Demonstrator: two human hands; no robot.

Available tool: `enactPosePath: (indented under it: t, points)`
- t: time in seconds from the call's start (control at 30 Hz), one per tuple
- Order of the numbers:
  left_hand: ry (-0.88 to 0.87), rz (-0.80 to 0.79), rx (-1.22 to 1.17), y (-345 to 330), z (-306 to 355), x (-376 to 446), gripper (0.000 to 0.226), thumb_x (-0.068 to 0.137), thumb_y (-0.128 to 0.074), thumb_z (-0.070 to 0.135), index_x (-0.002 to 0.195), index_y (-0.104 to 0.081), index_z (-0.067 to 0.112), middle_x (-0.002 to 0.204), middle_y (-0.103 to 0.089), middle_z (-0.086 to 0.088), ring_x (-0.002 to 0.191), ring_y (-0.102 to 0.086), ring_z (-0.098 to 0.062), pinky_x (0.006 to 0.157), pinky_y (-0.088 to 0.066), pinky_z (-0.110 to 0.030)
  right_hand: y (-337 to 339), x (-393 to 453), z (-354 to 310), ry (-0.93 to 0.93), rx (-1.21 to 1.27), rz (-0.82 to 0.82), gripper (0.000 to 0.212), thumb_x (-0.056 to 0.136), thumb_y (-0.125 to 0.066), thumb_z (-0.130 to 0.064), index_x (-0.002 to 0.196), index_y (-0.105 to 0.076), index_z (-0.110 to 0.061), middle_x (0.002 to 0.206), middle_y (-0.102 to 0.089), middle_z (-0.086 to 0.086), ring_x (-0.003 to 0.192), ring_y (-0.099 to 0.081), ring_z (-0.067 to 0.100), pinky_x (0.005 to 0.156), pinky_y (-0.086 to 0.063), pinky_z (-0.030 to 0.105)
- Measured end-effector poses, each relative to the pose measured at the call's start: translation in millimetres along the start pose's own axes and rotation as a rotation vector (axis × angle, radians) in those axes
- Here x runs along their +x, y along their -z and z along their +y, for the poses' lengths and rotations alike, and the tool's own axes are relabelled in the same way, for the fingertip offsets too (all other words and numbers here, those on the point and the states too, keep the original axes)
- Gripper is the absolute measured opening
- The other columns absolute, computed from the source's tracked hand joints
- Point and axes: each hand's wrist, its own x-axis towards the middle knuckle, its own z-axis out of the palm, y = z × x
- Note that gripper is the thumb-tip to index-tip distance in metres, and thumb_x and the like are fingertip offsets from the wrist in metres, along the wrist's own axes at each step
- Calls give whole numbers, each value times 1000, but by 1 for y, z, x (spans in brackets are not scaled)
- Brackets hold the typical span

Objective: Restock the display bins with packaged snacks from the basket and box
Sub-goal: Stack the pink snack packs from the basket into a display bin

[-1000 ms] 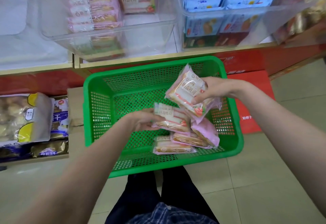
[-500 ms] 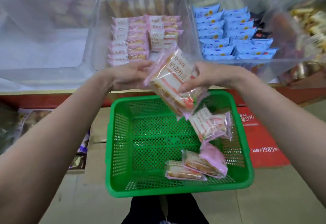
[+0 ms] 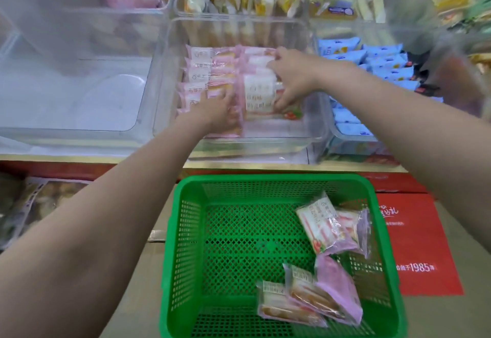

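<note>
Hands both inside the clear middle bin (image 3: 316,130). Right hand (image 3: 291,77), fingers clamped on a pink snack packet (image 3: 259,95) standing at the front of the right stack. Left hand (image 3: 219,109) lies flat on the left stack, fingers spread. Green basket (image 3: 186,231) below holds four more packets (image 3: 328,227), all toward its right side.

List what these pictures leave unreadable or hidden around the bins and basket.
- Head view: top-right shelf goods smear into motion blur.
- Label print on the pink packets is too small to read.
- The right hand covers part of the packet it sets down.
- The green basket is cut by the bottom edge.
</note>
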Motion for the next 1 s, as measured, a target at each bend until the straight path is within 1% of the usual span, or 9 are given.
enactPosePath:
  t: [0.13,0.23,0.43,0.57,0.73,0.8,0.87,0.93,1.0]
  points:
    - [68,-49,37,7,2,5,68,94,-46,39,148,-15,11,155,-18,-8,141,-19,-31,115,4,-51,-20,28,-4,-43,-214,-95,78,64,-81,-42,127,-45,-11,132,-38,16,121,-44,34,95,-40,44]
    - [26,-57,23,6,-3,10,70,92,-49,41,147,-17,11,150,-30,-10,140,-25,-29,115,5,-52,-39,35,0,-55,-251,-81,84,69,-78,-43,137,-36,-14,139,-34,15,129,-37,34,103,-31,46]
    - [-1,-103,74,9,-4,13,73,94,-45,42,148,-13,6,154,-20,-10,141,-22,-25,115,1,-53,-74,41,-1,-125,-294,-75,107,65,-75,-56,144,-18,-10,151,-17,16,140,-17,35,114,-13,55]
    - [54,-93,-4,10,-2,13,77,92,-50,41,147,-11,5,152,-26,-12,138,-30,-29,115,0,-51,-76,44,0,-118,-296,-53,113,63,-76,-58,144,-15,-9,151,-16,18,141,-14,35,115,-7,53]
    - [108,-75,-136,14,4,8,67,91,-56,32,143,-23,7,144,-40,-12,130,-40,-31,115,-11,-46,-68,27,0,-59,-102,-4,112,69,-74,-51,150,-4,-19,156,6,18,144,3,35,117,-3,50]
    - [125,91,-233,13,10,7,49,88,-60,25,131,-42,9,132,-51,-11,119,-48,-31,103,-33,-42,-55,12,-6,-59,123,161,87,78,-71,-41,146,-23,-13,153,-17,18,140,-20,35,116,-16,46]
    - [67,440,-346,8,27,0,32,87,-54,12,118,-53,6,122,-54,-12,112,-49,-30,93,-40,-39,-43,-12,-13,-5,370,419,40,85,-61,-28,119,-55,-7,122,-56,13,111,-54,29,99,-41,43]
    - [-155,779,-437,-1,55,-19,26,82,-45,3,104,-59,0,108,-56,-16,100,-50,-25,82,-39,-29,-40,-48,-16,55,539,594,21,83,-53,-19,91,-64,-3,85,-67,9,79,-63,23,78,-50,39]
    - [-399,887,-492,-16,83,-42,21,77,-45,2,89,-61,-3,92,-57,-18,86,-46,-19,70,-34,-23,-49,-88,-15,44,568,652,19,82,-52,-18,82,-64,-2,71,-66,6,65,-62,20,68,-50,34]
